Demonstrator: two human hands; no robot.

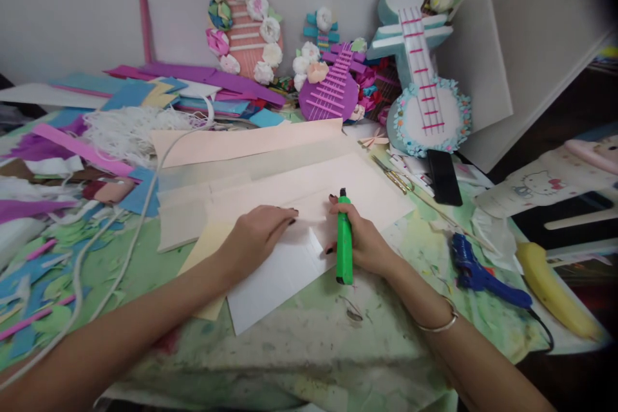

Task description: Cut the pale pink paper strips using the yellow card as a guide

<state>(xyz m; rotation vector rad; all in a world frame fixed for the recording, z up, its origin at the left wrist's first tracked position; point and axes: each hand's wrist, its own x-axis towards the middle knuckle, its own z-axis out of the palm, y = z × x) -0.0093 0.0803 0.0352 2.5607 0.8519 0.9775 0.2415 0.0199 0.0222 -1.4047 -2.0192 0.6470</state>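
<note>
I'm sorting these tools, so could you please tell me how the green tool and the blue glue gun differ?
The green tool is in the right hand; the blue glue gun lies on the table. The green tool is straight; the blue glue gun is bent like a pistol. The green tool shows no cord; the blue glue gun has a black cord. Both are brightly coloured.

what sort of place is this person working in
Probably a craft workspace: decorated model string instruments stand at the back, coloured scraps are strewn on the left, and what looks like a blue glue gun lies on the right.
</note>
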